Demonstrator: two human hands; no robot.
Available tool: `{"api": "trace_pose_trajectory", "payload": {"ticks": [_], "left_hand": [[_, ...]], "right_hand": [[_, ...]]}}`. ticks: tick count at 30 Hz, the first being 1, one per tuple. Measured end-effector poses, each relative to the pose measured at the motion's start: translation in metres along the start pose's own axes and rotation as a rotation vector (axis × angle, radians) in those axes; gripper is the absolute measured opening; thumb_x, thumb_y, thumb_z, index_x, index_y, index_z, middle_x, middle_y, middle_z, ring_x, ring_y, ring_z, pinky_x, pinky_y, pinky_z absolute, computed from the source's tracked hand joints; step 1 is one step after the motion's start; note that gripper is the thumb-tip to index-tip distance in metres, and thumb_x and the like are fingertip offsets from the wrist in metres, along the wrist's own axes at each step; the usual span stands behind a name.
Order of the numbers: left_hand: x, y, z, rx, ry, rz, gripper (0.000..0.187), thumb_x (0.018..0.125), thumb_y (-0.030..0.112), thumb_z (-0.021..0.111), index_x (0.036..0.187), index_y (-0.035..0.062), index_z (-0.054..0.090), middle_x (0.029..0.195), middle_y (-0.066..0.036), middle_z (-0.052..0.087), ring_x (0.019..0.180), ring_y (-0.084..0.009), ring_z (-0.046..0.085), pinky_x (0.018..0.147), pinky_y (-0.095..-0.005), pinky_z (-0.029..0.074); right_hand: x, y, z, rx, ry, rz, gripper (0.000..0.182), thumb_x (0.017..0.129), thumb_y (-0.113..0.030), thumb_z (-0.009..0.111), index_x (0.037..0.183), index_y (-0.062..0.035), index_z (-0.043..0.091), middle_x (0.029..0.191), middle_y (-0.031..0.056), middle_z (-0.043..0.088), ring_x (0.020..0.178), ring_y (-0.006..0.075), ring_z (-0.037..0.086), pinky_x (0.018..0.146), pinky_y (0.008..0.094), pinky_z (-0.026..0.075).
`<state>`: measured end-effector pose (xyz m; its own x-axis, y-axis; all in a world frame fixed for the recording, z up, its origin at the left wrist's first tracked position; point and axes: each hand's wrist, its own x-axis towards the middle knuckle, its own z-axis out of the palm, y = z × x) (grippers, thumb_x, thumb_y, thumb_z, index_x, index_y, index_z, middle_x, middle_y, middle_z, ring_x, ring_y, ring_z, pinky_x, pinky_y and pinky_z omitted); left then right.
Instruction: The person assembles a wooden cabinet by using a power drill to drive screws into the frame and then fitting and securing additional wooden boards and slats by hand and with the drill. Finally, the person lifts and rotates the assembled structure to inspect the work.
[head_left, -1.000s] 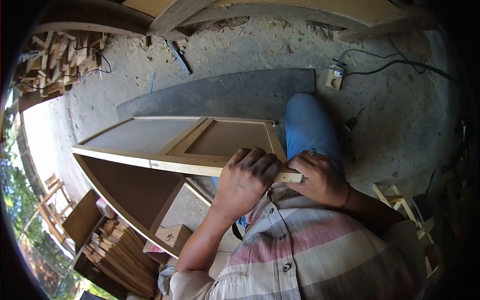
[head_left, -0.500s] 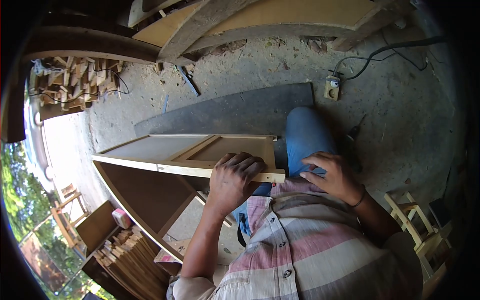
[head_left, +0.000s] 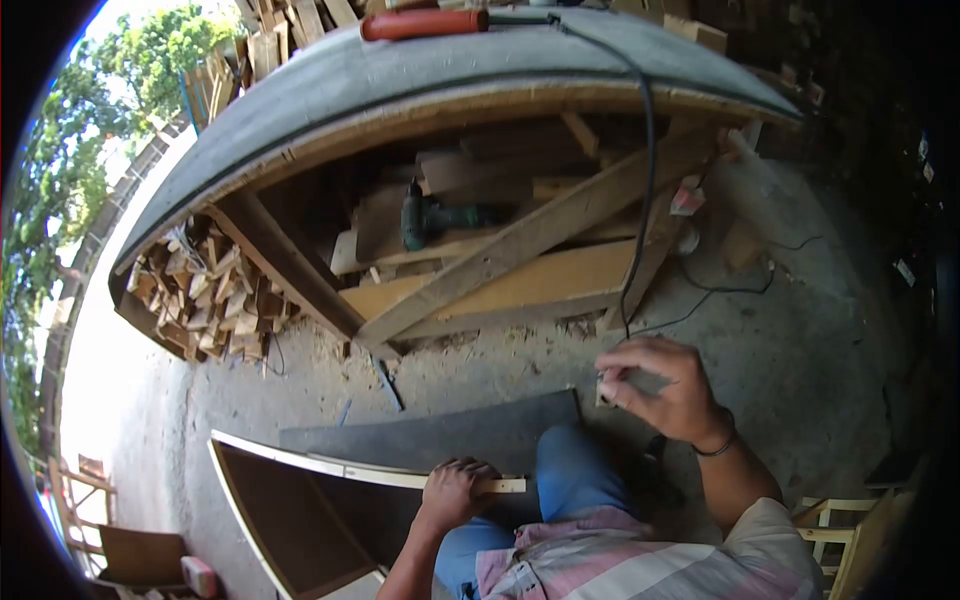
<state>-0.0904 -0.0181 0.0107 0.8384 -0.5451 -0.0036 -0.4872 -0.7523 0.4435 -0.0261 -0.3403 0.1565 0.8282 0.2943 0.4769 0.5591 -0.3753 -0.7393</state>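
A grey-topped counter (head_left: 330, 85) is stretching across the far side of the workshop, a red-handled tool (head_left: 425, 24) is lying along its far edge, and a black cord (head_left: 645, 130) is trailing down over the front. Out at the far left, trees (head_left: 40, 190) are showing in bright daylight, while the concrete floor (head_left: 800, 370) is spreading nearer in, a dark board (head_left: 440, 425) lying flat on it. Here in the near middle, the left hand (head_left: 460, 490) is clamping down on the top rail of a wooden case (head_left: 350, 470), close to the rail's right end, just left of the person's knees. The right hand (head_left: 660, 385) is hovering above the floor, thumb and fingers curving towards each other; whether anything is sitting between the tips I cannot tell. The case's near part is running out of view, the far right is sinking into darkness, and a shadowed object beside the right knee is proving hard to make out. The open case is showing a brown inner panel; under the counter, the left bay is holding piled wood offcuts (head_left: 215, 300), and the middle space is housing boards and a green drill (head_left: 412, 217).
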Motion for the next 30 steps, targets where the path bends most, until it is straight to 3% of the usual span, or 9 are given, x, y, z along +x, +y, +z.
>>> {"api": "trace_pose_trajectory", "payload": {"ticks": [4,7,11,18,21,24,30], "left_hand": [[-0.003,0.002,0.002,-0.015,0.001,-0.009,0.025,0.073,0.03,0.075,0.092,0.0146,0.07,0.093,-0.006,0.072,0.091,-0.0272,0.067,0.083,-0.0401,0.051],[-0.005,-0.002,0.009,0.018,0.024,0.016,0.025,0.075,0.033,0.075,0.092,0.0143,0.07,0.094,-0.005,0.072,0.089,-0.0272,0.067,0.081,-0.0397,0.052],[-0.006,0.002,0.006,0.063,0.025,-0.037,0.025,0.075,0.034,0.076,0.091,0.0151,0.072,0.089,-0.004,0.071,0.086,-0.0278,0.068,0.077,-0.0413,0.053],[-0.005,0.0,0.009,0.024,0.031,-0.032,0.024,0.074,0.033,0.077,0.09,0.0151,0.071,0.086,-0.005,0.071,0.084,-0.0282,0.068,0.075,-0.0411,0.053],[-0.005,0.0,0.007,0.021,0.015,-0.016,0.025,0.075,0.033,0.077,0.092,0.0155,0.071,0.088,-0.006,0.071,0.085,-0.0286,0.068,0.076,-0.0417,0.053],[-0.004,-0.001,0.007,0.049,0.032,-0.019,0.026,0.075,0.033,0.077,0.093,0.0162,0.071,0.09,-0.007,0.071,0.088,-0.0295,0.067,0.078,-0.0422,0.052],[-0.004,0.001,0.006,0.017,0.009,-0.041,0.025,0.075,0.03,0.075,0.094,0.0154,0.07,0.089,-0.006,0.068,0.091,-0.0286,0.065,0.081,-0.0426,0.051]], "right_hand": [[0.037,-0.055,-0.054,-0.161,0.298,-0.285,0.019,0.082,-0.008,0.076,0.098,0.0001,0.069,0.091,0.0109,0.07,0.076,0.0167,0.067,0.071,0.0289,0.052],[0.043,-0.07,-0.073,-0.211,0.369,-0.397,0.018,0.083,-0.007,0.074,0.099,-0.0001,0.069,0.091,0.0104,0.07,0.076,0.0162,0.067,0.071,0.0273,0.051],[0.03,-0.073,-0.084,-0.254,0.444,-0.362,0.017,0.084,-0.006,0.074,0.099,-0.0004,0.069,0.09,0.0097,0.068,0.075,0.0147,0.065,0.071,0.0273,0.051],[-0.008,-0.038,-0.08,-0.039,0.45,-0.077,0.015,0.088,-0.007,0.071,0.101,0.0008,0.069,0.092,0.0074,0.068,0.081,0.012,0.065,0.072,0.0245,0.053],[0.012,-0.059,-0.083,-0.109,0.439,-0.173,0.016,0.087,-0.007,0.071,0.102,0.0001,0.069,0.094,0.0075,0.068,0.081,0.012,0.065,0.071,0.0243,0.053],[0.058,-0.087,-0.09,-0.202,0.401,-0.439,0.019,0.086,-0.005,0.071,0.104,-0.0003,0.069,0.096,0.0081,0.068,0.081,0.0113,0.065,0.07,0.0245,0.054],[0.099,-0.101,-0.051,-0.212,0.239,-0.564,0.02,0.088,-0.011,0.072,0.104,-0.0009,0.069,0.094,0.0073,0.07,0.077,0.0112,0.066,0.069,0.0242,0.054]]}}
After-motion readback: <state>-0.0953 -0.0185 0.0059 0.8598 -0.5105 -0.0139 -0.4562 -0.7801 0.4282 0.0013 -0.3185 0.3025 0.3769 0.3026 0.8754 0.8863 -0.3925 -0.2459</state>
